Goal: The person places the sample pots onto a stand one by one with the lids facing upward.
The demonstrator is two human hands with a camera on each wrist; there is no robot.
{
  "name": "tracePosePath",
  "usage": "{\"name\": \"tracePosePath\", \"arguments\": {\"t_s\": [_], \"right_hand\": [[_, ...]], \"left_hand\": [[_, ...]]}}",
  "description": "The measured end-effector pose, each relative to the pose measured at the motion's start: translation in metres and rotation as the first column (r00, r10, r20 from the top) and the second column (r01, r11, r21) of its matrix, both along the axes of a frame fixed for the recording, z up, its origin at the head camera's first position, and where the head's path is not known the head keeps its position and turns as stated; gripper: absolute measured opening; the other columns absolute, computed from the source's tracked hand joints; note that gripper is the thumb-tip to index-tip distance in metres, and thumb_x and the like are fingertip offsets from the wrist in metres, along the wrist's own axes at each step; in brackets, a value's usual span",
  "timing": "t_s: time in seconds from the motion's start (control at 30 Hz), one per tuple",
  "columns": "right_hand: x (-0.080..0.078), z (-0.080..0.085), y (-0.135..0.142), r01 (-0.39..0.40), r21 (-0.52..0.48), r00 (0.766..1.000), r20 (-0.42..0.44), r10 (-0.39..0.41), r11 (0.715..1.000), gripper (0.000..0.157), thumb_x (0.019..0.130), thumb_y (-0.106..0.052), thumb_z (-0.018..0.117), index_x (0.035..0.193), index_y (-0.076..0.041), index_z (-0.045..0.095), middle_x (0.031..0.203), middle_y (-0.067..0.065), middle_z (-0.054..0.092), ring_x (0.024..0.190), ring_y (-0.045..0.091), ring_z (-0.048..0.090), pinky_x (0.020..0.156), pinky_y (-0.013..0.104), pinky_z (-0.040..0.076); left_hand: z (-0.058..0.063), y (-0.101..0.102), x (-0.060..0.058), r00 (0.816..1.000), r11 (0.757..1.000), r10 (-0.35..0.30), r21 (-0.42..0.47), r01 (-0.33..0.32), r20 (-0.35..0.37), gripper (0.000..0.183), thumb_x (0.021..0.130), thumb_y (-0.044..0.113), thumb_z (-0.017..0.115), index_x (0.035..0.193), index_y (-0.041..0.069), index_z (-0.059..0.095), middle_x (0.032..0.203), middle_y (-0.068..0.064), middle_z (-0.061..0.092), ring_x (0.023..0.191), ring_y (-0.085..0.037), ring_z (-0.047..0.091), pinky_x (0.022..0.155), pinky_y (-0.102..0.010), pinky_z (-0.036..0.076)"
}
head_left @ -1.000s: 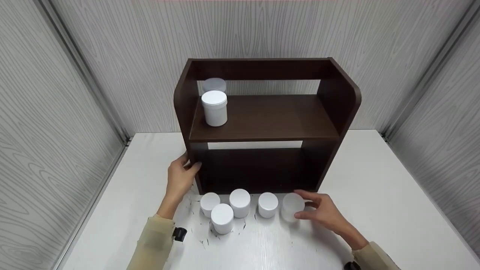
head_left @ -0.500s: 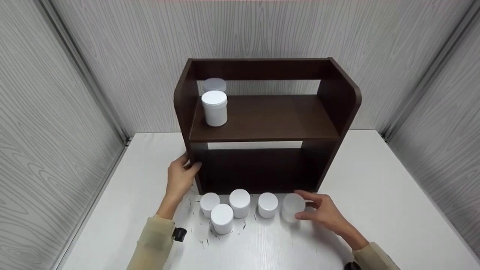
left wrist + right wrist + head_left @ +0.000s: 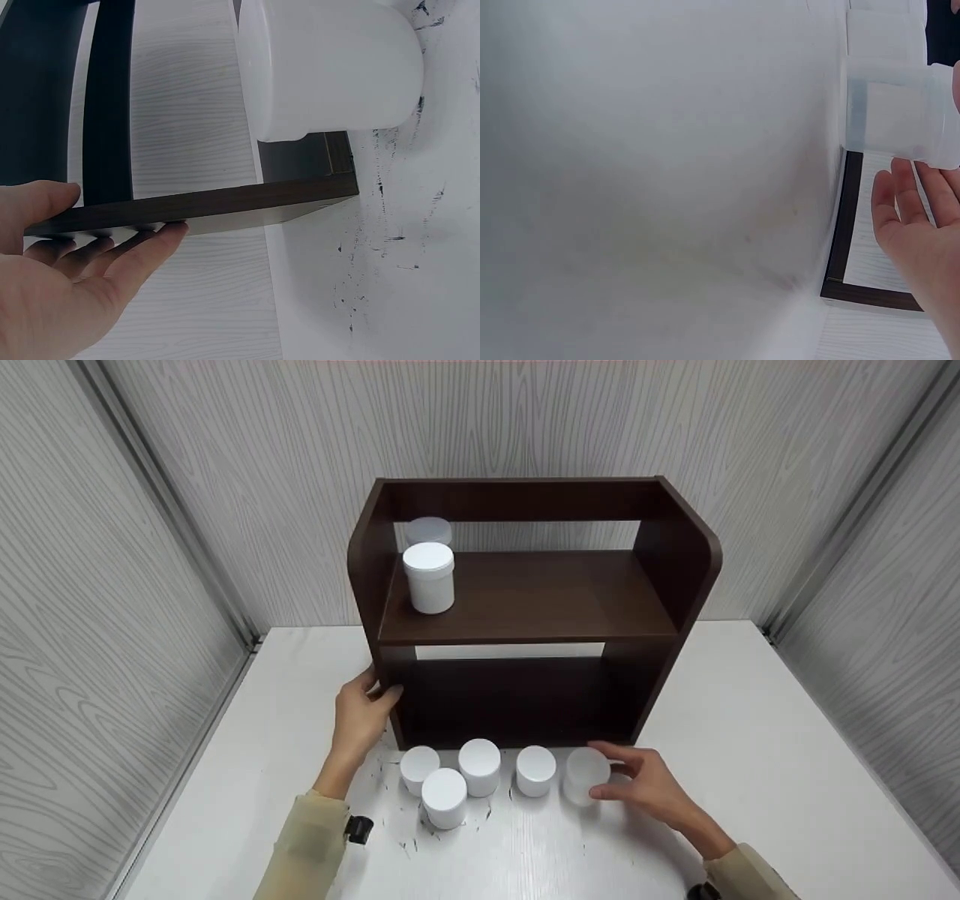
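Observation:
At the dark brown shelf (image 3: 525, 596), my left hand (image 3: 361, 716) grips the lower left side panel, thumb on the inner face and fingers on the outer. The left wrist view shows that panel (image 3: 217, 201) between thumb and fingers of the left hand (image 3: 82, 277). My right hand (image 3: 649, 784) holds a translucent frosted jar (image 3: 583, 774) standing on the table before the shelf's right front corner, thumb and finger on its sides. The right wrist view has this translucent jar (image 3: 900, 112) beside the fingers of the right hand (image 3: 926, 225); its thumb is mostly cut off.
Several white lidded jars, including a front one (image 3: 444, 799) and a right one (image 3: 535, 770), stand before the shelf. On its upper board, a white jar (image 3: 430, 577) stands in front of a translucent-lidded jar (image 3: 428, 531). Grey panelled walls (image 3: 525, 420) surround the white table (image 3: 750, 735).

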State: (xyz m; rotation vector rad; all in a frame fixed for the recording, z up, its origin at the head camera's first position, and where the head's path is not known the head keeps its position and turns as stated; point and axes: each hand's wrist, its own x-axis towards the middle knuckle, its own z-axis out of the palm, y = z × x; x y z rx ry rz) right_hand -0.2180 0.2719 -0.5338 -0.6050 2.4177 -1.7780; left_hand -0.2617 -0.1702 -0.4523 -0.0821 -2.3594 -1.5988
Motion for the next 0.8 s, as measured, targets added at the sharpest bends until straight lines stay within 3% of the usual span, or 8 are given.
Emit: {"name": "tracePosePath", "arguments": {"t_s": [0.37,0.63,0.8], "right_hand": [[0.002,0.007,-0.003,0.01,-0.024,1.0,0.007,-0.01,1.0,0.067,0.08,-0.005,0.092,0.139,0.008,0.064,0.14,0.021,0.065,0.127,0.019,0.063,0.106,0.032,0.053],[0.001,0.017,-0.005,0.009,-0.021,0.999,0.043,-0.008,1.0,0.068,0.08,-0.005,0.092,0.14,0.008,0.063,0.14,0.021,0.064,0.124,0.036,0.064,0.105,0.032,0.054],[0.003,0.027,-0.007,0.015,-0.015,0.998,0.063,-0.014,1.0,0.068,0.08,-0.006,0.092,0.14,0.007,0.063,0.141,0.022,0.064,0.122,0.037,0.065,0.104,0.032,0.054]], "left_hand": [[0.0,0.001,-0.001,1.0,1.0,0.002,0.019,-0.002,0.003,0.059,0.101,0.009,0.067,0.152,-0.011,0.045,0.151,-0.032,0.051,0.13,-0.049,0.058,0.102,-0.046,0.056],[0.001,0.001,0.0,1.0,1.0,0.004,0.012,-0.004,-0.002,0.058,0.101,0.01,0.068,0.152,-0.01,0.046,0.15,-0.031,0.052,0.129,-0.048,0.06,0.101,-0.046,0.057],[0.0,0.001,-0.001,1.0,1.0,0.005,0.013,-0.005,0.003,0.058,0.101,0.009,0.067,0.152,-0.01,0.046,0.151,-0.032,0.051,0.129,-0.049,0.059,0.102,-0.046,0.057]]}}
